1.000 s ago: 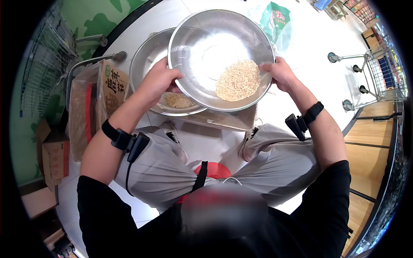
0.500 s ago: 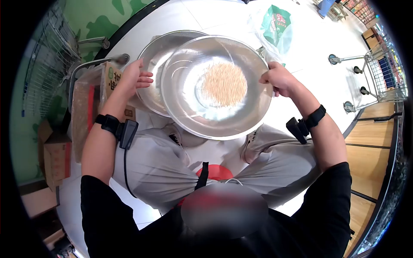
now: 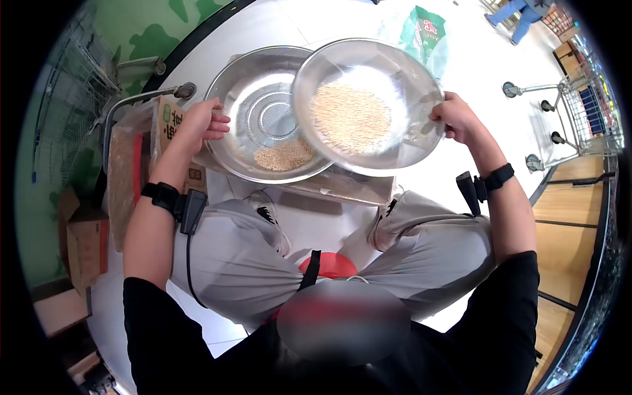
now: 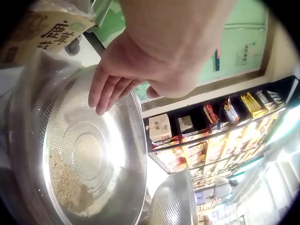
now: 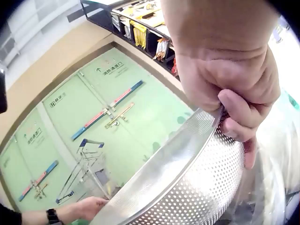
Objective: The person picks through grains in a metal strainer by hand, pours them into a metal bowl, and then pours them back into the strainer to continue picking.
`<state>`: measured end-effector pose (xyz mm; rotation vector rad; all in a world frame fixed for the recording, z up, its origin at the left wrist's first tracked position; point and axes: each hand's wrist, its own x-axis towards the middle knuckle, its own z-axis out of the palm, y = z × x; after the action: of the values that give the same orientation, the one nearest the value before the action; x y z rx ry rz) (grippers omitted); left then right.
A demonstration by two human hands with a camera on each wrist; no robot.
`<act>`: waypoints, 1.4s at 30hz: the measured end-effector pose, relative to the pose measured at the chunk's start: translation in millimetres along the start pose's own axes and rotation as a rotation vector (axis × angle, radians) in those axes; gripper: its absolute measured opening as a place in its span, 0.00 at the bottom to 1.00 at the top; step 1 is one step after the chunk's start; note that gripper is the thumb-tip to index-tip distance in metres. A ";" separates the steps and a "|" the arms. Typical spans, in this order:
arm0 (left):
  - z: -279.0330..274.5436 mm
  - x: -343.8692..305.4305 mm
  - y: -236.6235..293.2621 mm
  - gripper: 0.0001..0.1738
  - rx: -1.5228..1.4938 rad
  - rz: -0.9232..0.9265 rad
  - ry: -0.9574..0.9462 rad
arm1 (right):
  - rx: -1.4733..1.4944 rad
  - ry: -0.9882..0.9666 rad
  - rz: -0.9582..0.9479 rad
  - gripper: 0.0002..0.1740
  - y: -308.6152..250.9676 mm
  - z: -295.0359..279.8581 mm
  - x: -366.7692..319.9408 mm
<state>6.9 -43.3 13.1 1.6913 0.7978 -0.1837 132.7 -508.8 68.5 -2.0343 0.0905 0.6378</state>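
My right hand (image 3: 456,118) pinches the right rim of a perforated metal strainer basin (image 3: 411,128), thumb above and fingers curled beneath, as the right wrist view shows. A pile of pale, oat-like grain (image 3: 349,117) lies in it. To its left sits a second metal strainer basin (image 3: 250,99), overlapped by the raised one. Smaller, browner grain (image 3: 284,155) is heaped at its near side. At the left rim of this lower basin is my left hand (image 3: 201,125), fingers extended and holding nothing. In the left wrist view its fingertips (image 4: 101,108) reach over the rim.
Under the basins is a cardboard box (image 3: 349,184). Another box (image 3: 168,122) in clear plastic stands at left, beside a cart. A green and clear plastic bag (image 3: 424,36) lies beyond the basins. Another cart (image 3: 579,118) stands right; a walking person (image 3: 520,20) shows at top right.
My left hand let go of the upper basin and moved left. The right hand lowered that basin toward me, then swung it right and away, uncovering the lower basin. Its grain shifted leftward within it.
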 end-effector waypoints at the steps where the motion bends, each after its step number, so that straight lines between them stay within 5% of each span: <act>1: -1.0 0.8 0.1 0.26 0.012 0.017 -0.004 | -0.005 0.058 0.014 0.19 0.9 -2.3 4.8; 4: 4.8 4.2 -3.0 0.26 0.045 0.030 -0.013 | 0.084 0.127 -0.057 0.13 -2.8 30.0 4.3; 7: 9.0 0.1 1.4 0.24 0.066 0.026 -0.013 | -0.024 -0.090 -0.003 0.19 -9.5 40.9 -12.9; 13: 3.8 1.6 2.8 0.25 -0.006 0.080 -0.033 | 0.057 0.176 -0.016 0.19 -11.0 43.1 -3.9; 15: 4.5 1.2 4.3 0.26 0.032 0.039 -0.032 | 0.095 -0.007 -0.025 0.19 -20.9 60.0 -20.4; 20: 1.2 -2.1 7.7 0.25 0.043 -0.005 -0.052 | 0.069 0.033 0.045 0.21 -2.2 22.5 7.9; 23: -1.2 9.2 -0.5 0.24 0.034 -0.001 -0.046 | 0.035 0.127 -0.022 0.20 -7.7 50.8 -2.5; 25: 3.8 4.4 1.4 0.24 0.040 -0.009 -0.059 | -0.005 -0.038 0.039 0.15 -9.3 57.9 -11.9; 31: -3.9 5.3 -0.6 0.26 0.021 -0.008 -0.071 | 0.079 0.118 0.032 0.17 0.5 44.8 0.7; 33: -0.3 6.8 1.6 0.26 0.024 0.008 -0.070 | 0.053 -0.020 0.030 0.18 -4.1 55.3 -9.0; 39: 0.7 -7.4 6.3 0.25 0.006 0.009 -0.071 | 0.116 0.115 0.001 0.16 0.1 43.4 -9.3; 42: 2.2 -3.1 7.1 0.25 0.004 0.016 -0.087 | -0.035 -0.029 0.052 0.15 -0.6 53.0 -16.0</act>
<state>9.4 -47.0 19.9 1.6816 0.7195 -0.2463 97.9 -467.8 55.6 -2.0618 0.1159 0.7050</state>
